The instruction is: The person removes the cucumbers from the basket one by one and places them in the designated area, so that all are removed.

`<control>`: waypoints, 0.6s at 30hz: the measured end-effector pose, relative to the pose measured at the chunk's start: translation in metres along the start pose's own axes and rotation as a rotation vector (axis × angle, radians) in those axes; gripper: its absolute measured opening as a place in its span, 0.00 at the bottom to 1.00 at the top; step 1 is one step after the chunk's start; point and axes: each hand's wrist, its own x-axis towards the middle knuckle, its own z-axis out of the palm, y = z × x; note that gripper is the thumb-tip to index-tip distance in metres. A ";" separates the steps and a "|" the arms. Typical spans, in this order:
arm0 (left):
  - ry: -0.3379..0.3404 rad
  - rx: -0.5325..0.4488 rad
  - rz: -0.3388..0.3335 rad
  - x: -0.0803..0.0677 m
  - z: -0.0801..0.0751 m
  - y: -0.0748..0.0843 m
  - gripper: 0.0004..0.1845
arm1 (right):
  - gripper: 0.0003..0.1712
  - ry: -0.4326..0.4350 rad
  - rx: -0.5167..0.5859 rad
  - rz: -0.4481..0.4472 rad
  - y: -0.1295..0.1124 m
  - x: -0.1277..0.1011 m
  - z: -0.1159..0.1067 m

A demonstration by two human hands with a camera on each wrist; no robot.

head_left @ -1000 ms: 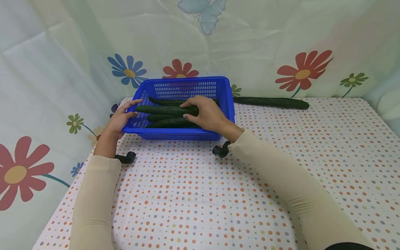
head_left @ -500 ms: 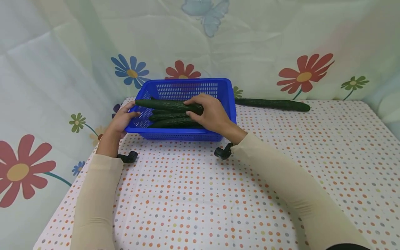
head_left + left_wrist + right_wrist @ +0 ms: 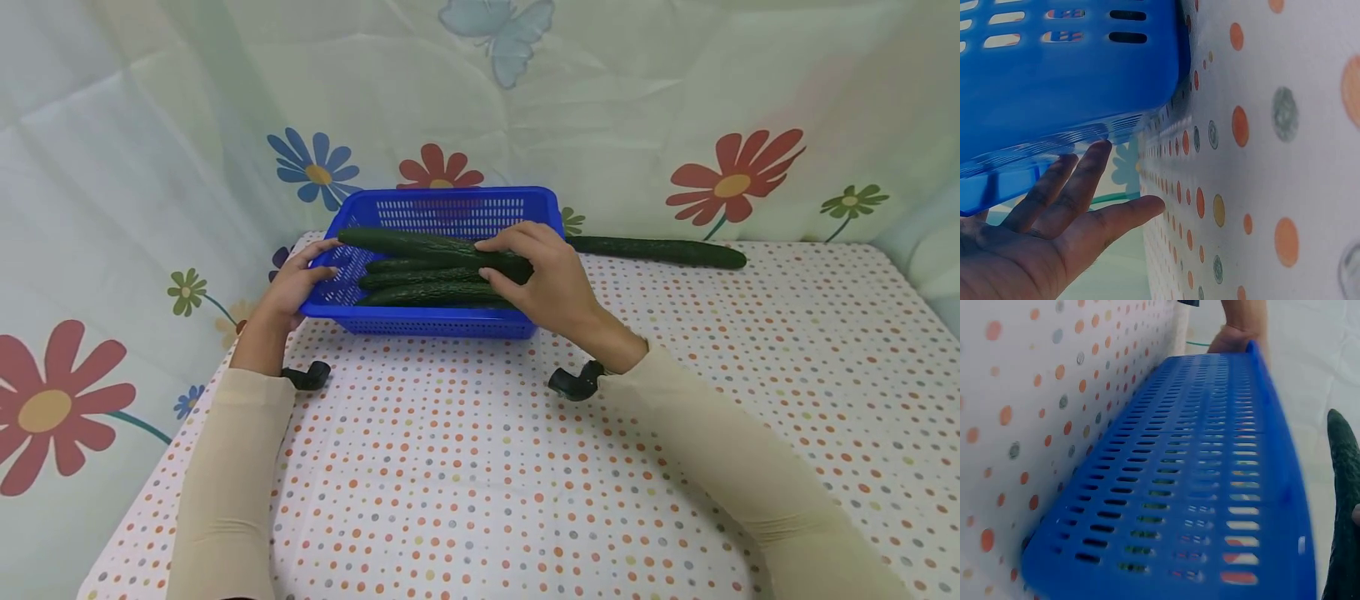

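Observation:
My right hand [image 3: 555, 279] pinches a long dark green cucumber [image 3: 420, 242] near its right end, thumb in front and fingers behind. That cucumber lies crosswise over the blue plastic basket [image 3: 442, 325], its left tip raised near my left fingertips. In the right wrist view the same cucumber [image 3: 1341, 469] shows above the basket's rim. My left hand [image 3: 288, 287] grips the basket's left end, with two digits over the rim; the left wrist view shows its other fingers [image 3: 1079, 181] stretched out beneath the rim. Several more cucumbers [image 3: 423, 293] lie side by side inside the basket.
Another cucumber [image 3: 660, 251] lies on the dotted tablecloth [image 3: 450, 467], right of the basket along the back edge. Behind the table hangs a flowered cloth [image 3: 615, 108]. Each wrist bears a small black camera mount [image 3: 307, 377].
My right hand has raised the cucumber off the others in the basket and drawn it to the right, its left end tilting up. My left hand stays at the basket's left rim.

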 end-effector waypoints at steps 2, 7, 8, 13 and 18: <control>-0.001 0.003 0.008 0.000 0.000 0.000 0.23 | 0.16 -0.003 -0.014 0.001 0.000 -0.005 -0.009; -0.014 0.016 0.031 0.002 0.003 -0.001 0.24 | 0.17 -0.030 -0.046 0.029 0.003 -0.020 -0.033; -0.017 0.013 0.031 0.002 0.003 -0.001 0.24 | 0.18 -0.037 -0.049 0.037 0.003 -0.023 -0.038; -0.020 0.006 0.020 0.003 0.003 -0.003 0.25 | 0.19 -0.063 -0.080 0.065 0.007 -0.034 -0.056; -0.010 0.011 0.028 0.003 0.000 -0.003 0.24 | 0.19 -0.057 -0.098 0.079 0.013 -0.035 -0.072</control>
